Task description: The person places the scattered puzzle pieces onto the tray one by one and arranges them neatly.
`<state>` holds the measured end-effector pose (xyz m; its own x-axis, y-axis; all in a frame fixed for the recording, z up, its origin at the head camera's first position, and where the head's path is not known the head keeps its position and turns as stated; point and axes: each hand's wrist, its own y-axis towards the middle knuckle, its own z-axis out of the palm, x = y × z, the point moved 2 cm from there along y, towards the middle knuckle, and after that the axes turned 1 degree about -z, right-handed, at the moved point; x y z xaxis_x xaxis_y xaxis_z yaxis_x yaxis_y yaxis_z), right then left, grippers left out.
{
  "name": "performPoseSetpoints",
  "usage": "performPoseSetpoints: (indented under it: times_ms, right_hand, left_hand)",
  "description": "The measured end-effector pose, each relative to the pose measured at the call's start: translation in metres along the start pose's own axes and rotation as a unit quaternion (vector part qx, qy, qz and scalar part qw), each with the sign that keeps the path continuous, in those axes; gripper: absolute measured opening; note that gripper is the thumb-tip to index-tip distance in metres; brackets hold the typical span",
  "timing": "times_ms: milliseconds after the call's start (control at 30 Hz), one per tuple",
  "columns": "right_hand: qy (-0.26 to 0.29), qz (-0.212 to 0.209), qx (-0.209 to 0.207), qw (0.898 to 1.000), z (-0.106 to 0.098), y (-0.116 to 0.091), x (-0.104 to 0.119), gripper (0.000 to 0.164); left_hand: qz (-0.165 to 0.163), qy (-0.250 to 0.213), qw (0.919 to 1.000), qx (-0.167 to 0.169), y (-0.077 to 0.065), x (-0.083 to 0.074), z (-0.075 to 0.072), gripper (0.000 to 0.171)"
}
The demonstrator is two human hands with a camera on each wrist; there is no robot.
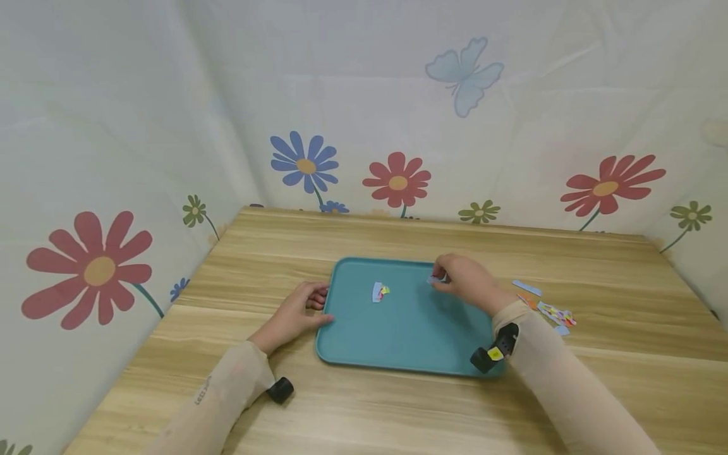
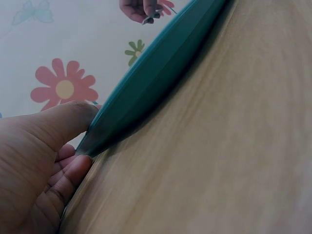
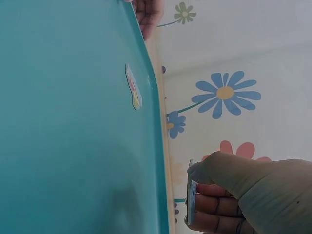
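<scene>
A teal tray point(image 1: 404, 328) lies on the wooden table, and my left hand point(image 1: 294, 316) grips its left rim. In the left wrist view the thumb point(image 2: 73, 119) is on the tray's upper edge, with the fingertips at the lower edge. Above the tray's far right part, my right hand point(image 1: 469, 283) pinches a small, thin, flat piece point(image 3: 191, 195) between thumb and fingers. Its face is mostly hidden. On the tray, left of the middle, lies a small piece point(image 1: 376, 292), light blue with a multicoloured part.
Right of the tray, several loose flat pieces lie on the table: a light blue strip point(image 1: 526, 287), a multicoloured piece point(image 1: 557, 314) and others. A white cloth point(image 1: 364, 95) printed with flowers and a butterfly hangs around the table's back and sides.
</scene>
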<state>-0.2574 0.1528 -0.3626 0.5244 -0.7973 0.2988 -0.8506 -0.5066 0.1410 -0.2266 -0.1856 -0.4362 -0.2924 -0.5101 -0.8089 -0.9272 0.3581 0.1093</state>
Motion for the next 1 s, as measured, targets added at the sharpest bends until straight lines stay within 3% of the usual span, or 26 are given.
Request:
performPoseSetpoints:
  times_ms: [600, 1000]
  right_hand:
    - [0.016, 0.049, 0.020, 0.998, 0.030, 0.012, 0.024, 0.016]
    - [0.024, 0.042, 0.020, 0.999, 0.039, 0.020, 0.030, 0.015]
  left_hand:
    - [0.007, -0.001, 1.0000, -0.004, -0.001, -0.001, 0.001, 0.068]
    - [0.004, 0.004, 1.0000, -0.007, -0.001, -0.001, 0.000, 0.068]
